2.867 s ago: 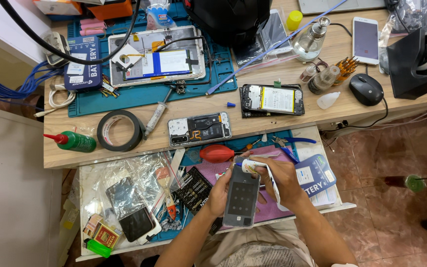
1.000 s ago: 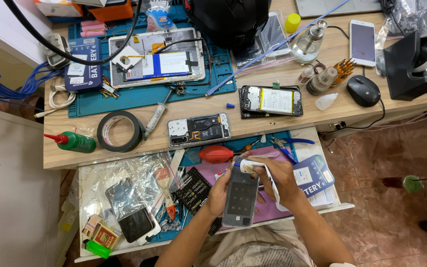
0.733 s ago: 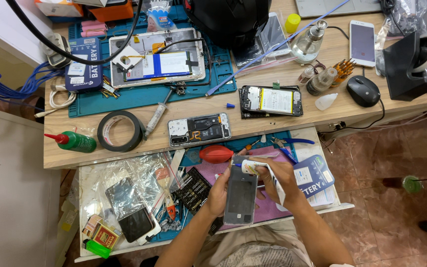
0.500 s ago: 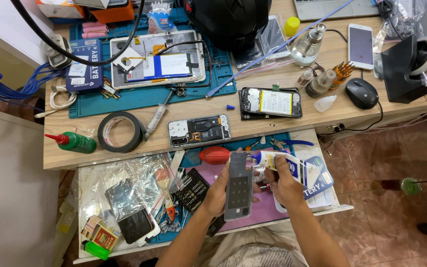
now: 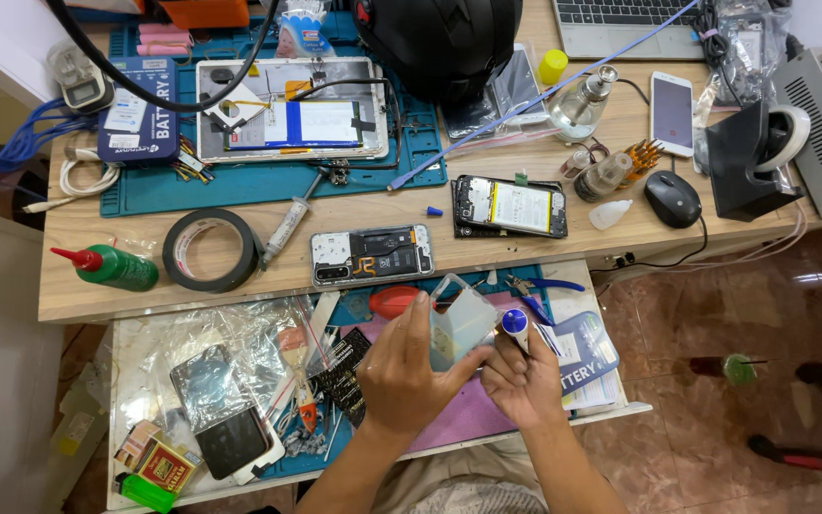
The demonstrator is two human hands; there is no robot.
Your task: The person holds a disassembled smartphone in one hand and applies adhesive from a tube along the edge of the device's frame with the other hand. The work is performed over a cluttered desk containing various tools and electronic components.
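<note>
Near the desk's (image 5: 97, 300) left front corner lies a green squeeze bottle with a red nozzle (image 5: 107, 267), its nozzle pointing toward the left edge; just right of it sits a black roll of tape (image 5: 212, 249). Further right along the front edge lies an opened phone with its back cover off (image 5: 372, 255), long axis parallel to that edge. Below the front edge, over the pulled-out drawer (image 5: 145, 333), the left hand (image 5: 409, 373) is closed around the lower end of a translucent, pale blue-grey phone case (image 5: 462, 322), fingers wrapped over its left side. The case's long axis runs from the hands up toward the desk's front edge, tilted slightly left, its far end pointing at the desk. The right hand (image 5: 523, 376) touches the case's right edge and grips a small white tool with a round blue cap (image 5: 516, 324), the cap pointing upward.
</note>
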